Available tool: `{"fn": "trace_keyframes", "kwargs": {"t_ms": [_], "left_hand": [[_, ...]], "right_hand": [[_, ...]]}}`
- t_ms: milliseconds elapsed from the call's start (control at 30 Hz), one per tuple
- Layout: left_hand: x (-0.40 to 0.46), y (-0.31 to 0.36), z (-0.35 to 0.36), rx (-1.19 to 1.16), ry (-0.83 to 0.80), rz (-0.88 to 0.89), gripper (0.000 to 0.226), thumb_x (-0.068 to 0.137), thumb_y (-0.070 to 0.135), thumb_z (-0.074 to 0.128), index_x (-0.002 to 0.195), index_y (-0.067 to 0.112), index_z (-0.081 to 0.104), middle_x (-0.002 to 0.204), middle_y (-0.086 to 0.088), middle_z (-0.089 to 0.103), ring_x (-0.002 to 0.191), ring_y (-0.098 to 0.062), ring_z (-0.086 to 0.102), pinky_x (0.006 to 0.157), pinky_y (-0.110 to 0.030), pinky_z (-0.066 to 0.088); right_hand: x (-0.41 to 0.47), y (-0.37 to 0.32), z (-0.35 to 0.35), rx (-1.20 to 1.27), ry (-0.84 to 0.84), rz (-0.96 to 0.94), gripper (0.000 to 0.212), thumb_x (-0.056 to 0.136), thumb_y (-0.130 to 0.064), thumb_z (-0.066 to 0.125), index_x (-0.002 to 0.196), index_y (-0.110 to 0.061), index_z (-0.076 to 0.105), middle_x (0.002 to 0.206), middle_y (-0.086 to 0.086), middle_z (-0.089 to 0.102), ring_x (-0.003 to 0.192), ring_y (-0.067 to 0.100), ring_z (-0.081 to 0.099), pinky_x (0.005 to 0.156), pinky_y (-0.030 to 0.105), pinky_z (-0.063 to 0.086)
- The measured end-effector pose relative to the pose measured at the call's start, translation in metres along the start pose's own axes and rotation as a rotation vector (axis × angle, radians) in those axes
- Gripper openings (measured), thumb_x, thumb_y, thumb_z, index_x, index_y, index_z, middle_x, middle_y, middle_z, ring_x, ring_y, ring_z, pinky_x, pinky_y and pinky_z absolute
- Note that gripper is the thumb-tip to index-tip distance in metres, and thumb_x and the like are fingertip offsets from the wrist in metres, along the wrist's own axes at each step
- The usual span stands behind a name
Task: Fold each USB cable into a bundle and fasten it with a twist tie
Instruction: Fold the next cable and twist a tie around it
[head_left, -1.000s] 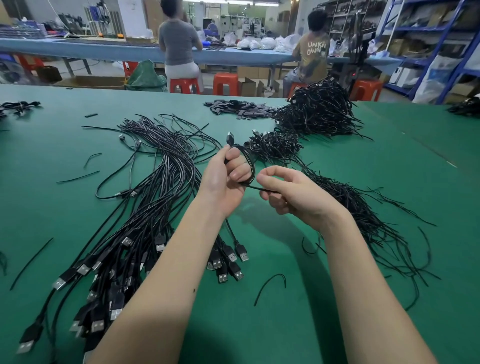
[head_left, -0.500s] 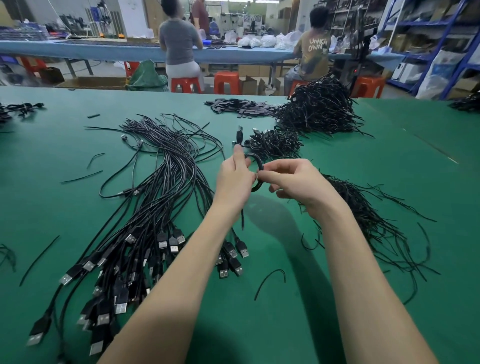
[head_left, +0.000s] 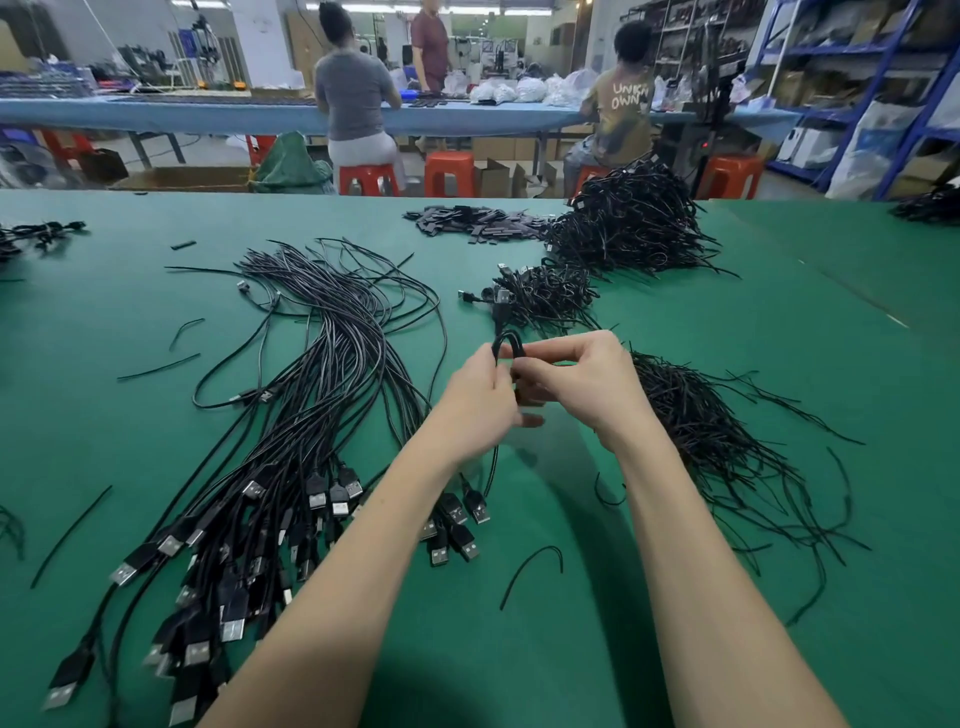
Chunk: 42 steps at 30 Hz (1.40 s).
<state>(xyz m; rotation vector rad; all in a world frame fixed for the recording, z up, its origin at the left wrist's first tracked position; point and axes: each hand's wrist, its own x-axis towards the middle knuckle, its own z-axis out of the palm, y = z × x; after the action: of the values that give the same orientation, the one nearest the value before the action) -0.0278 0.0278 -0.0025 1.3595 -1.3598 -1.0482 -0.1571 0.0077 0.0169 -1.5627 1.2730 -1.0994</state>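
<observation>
We see both hands, left hand and right hand, pinching a looped black USB cable; twist ties piled just right of the grip

A seated person's shirt across the far table reads "UNKN OWN" on its back.

The matt green cloth-like table covering looks smooth. The loose black USB cables have slightly glossy plastic jackets and shiny metal plugs.

black USB cables, green table, orange stools
</observation>
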Motion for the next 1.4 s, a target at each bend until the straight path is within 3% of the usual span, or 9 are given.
{"fn": "trace_keyframes", "kwargs": {"t_ms": [167,300,567,700,800,867,1033,1133,1400], "left_hand": [[-0.006,-0.009,-0.003,0.240,0.168,0.080,0.023,0.105,0.019,0.031,0.109,0.012,0.052,0.092,0.001,0.069,0.085,-0.018,0.067,0.074,-0.037,0.055],[-0.010,-0.006,0.006,0.304,0.153,0.109,0.022,0.103,0.013,0.032,0.111,0.006,0.051,0.104,-0.012,0.066,0.092,-0.031,0.061,0.075,-0.038,0.048],[-0.012,-0.010,0.009,0.209,0.099,0.197,0.004,0.107,0.021,0.033,0.109,0.018,0.032,0.092,-0.015,0.063,0.068,-0.022,0.055,0.057,-0.033,0.035],[-0.009,-0.017,0.011,0.102,0.211,0.181,0.011,0.106,0.023,0.035,0.095,0.023,0.034,0.081,-0.006,0.057,0.067,-0.015,0.051,0.060,-0.034,0.035],[-0.005,-0.022,0.010,-0.068,0.196,0.093,0.014,0.106,0.021,0.037,0.093,0.023,0.036,0.086,-0.005,0.060,0.068,-0.007,0.054,0.063,-0.030,0.041],[-0.004,-0.025,0.009,-0.194,0.196,0.017,0.015,0.106,0.019,0.037,0.092,0.022,0.036,0.086,-0.003,0.059,0.064,-0.003,0.053,0.058,-0.021,0.040],[-0.004,-0.028,0.004,-0.369,0.195,-0.087,0.014,0.105,0.011,0.035,0.093,0.018,0.035,0.079,-0.002,0.050,0.051,-0.006,0.040,0.043,-0.016,0.030],[-0.003,-0.028,0.004,-0.404,0.189,-0.115,0.015,0.103,0.008,0.034,0.092,0.018,0.033,0.077,-0.002,0.049,0.051,-0.007,0.038,0.042,-0.018,0.028],[0.001,-0.032,0.003,-0.460,0.204,-0.154,0.015,0.100,0.005,0.034,0.091,0.017,0.033,0.074,0.000,0.049,0.050,-0.009,0.035,0.043,-0.020,0.024]], "right_hand": [[-0.002,-0.003,0.010,0.115,-0.097,-0.009,0.023,0.083,-0.026,0.083,0.104,-0.031,0.077,0.095,-0.004,0.077,0.075,0.010,0.075,0.067,0.022,0.058],[0.001,-0.003,0.016,0.019,0.043,-0.028,0.016,0.078,-0.031,0.086,0.092,-0.033,0.077,0.084,-0.007,0.077,0.065,0.009,0.068,0.066,0.024,0.053],[0.005,0.000,0.013,0.292,0.104,0.127,0.014,0.084,-0.004,0.078,0.072,-0.010,0.074,0.053,-0.002,0.064,0.048,0.008,0.058,0.058,0.019,0.054],[0.003,0.001,0.013,0.342,0.067,0.135,0.009,0.087,-0.010,0.079,0.087,-0.007,0.071,0.065,0.003,0.068,0.050,0.011,0.063,0.058,0.022,0.056],[0.005,0.000,-0.004,0.113,-0.029,0.188,0.025,0.092,-0.032,0.075,0.108,-0.014,0.066,0.091,0.006,0.075,0.056,0.013,0.069,0.054,0.025,0.057],[0.006,0.003,-0.021,-0.250,-0.022,0.162,0.019,0.091,-0.040,0.071,0.102,-0.025,0.069,0.087,-0.005,0.077,0.062,0.010,0.071,0.055,0.024,0.055],[0.007,0.018,-0.044,-0.784,0.096,0.204,0.016,0.087,-0.031,0.071,0.102,-0.033,0.074,0.103,-0.008,0.073,0.095,0.019,0.065,0.075,0.029,0.052],[0.007,0.029,-0.041,-0.889,0.057,0.318,0.028,0.085,-0.031,0.075,0.112,-0.035,0.073,0.114,-0.003,0.071,0.101,0.023,0.063,0.078,0.029,0.046],[0.007,0.039,-0.034,-0.788,0.246,0.256,0.005,0.086,-0.033,0.073,0.087,-0.033,0.077,0.101,-0.002,0.074,0.093,0.025,0.063,0.074,0.029,0.047]]}}
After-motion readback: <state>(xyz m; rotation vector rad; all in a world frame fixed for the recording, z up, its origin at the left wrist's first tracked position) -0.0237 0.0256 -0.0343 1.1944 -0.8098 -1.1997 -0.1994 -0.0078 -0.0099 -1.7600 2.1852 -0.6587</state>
